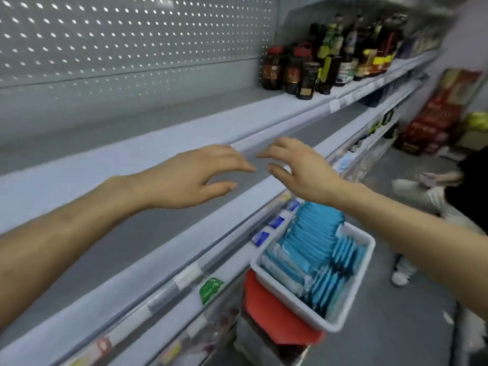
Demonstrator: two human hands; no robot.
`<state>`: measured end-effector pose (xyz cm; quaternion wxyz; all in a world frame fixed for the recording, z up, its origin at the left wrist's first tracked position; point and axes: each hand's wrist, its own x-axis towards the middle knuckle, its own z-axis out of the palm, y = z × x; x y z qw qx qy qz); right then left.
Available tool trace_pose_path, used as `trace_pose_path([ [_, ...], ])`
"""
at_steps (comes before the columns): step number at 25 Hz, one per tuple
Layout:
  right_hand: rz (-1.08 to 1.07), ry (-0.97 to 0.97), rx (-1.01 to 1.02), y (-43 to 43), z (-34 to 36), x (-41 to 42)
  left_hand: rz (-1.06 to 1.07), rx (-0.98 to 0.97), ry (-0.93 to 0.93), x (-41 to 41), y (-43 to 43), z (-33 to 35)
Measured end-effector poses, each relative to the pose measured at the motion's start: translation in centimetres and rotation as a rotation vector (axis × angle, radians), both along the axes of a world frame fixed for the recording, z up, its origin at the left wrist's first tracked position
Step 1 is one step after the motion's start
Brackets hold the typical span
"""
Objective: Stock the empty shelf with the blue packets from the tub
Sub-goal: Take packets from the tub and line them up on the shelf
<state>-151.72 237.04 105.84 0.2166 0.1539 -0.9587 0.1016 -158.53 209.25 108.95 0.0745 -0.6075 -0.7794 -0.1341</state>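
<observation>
A white tub (pixel 351 310) stands at the lower right, packed with several upright blue packets (pixel 314 241). It rests on a red stool (pixel 266 310) beside the shelving. The empty grey shelf (pixel 137 249) runs diagonally across the middle of the view. My left hand (pixel 195 175) and my right hand (pixel 298 170) hover side by side over this shelf, fingers relaxed and spread, fingertips nearly meeting. Neither hand holds anything.
An upper shelf (pixel 132 159) is bare on the left and carries several dark sauce bottles (pixel 327 59) at the right. Price tags (pixel 211 286) line the shelf edges. A person (pixel 433 196) crouches on the floor at the right. Red cartons (pixel 427 125) are stacked far right.
</observation>
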Motion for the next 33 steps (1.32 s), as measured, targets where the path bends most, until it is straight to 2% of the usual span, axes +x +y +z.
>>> trace_pose_path([
  [4,-0.123,-0.154,-0.082,3.0,-7.0,5.5,-0.100,-0.089,-0.102,0.5,4.9,-6.9],
  [8,-0.240,-0.328,-0.138,3.7,-12.6,10.1,-0.199,-0.278,-0.155,0.9,8.0,-14.1],
  [11,-0.331,-0.404,-0.170,3.5,-14.7,12.5,-0.274,-0.390,-0.174,1.2,10.0,-17.9],
  [15,-0.430,-0.409,-0.198,3.7,-15.6,15.0,-0.361,-0.478,-0.169,1.0,12.1,-21.1],
  [20,-0.536,-0.412,-0.232,4.2,-15.7,17.2,-0.438,-0.520,-0.190,0.6,14.2,-22.0],
  [24,-0.570,-0.431,-0.227,4.0,-15.9,17.5,-0.577,-0.577,0.016,0.9,15.0,-22.4],
  [28,-0.532,-0.439,-0.228,3.7,-16.2,15.9,-0.639,-0.533,0.153,1.3,14.9,-22.5],
  [31,-0.468,-0.452,-0.248,3.4,-16.4,14.4,-0.600,-0.442,0.139,0.8,13.8,-20.5],
  [33,-0.409,-0.477,-0.252,3.1,-16.9,13.4,-0.545,-0.351,0.066,-0.3,12.9,-18.5],
])
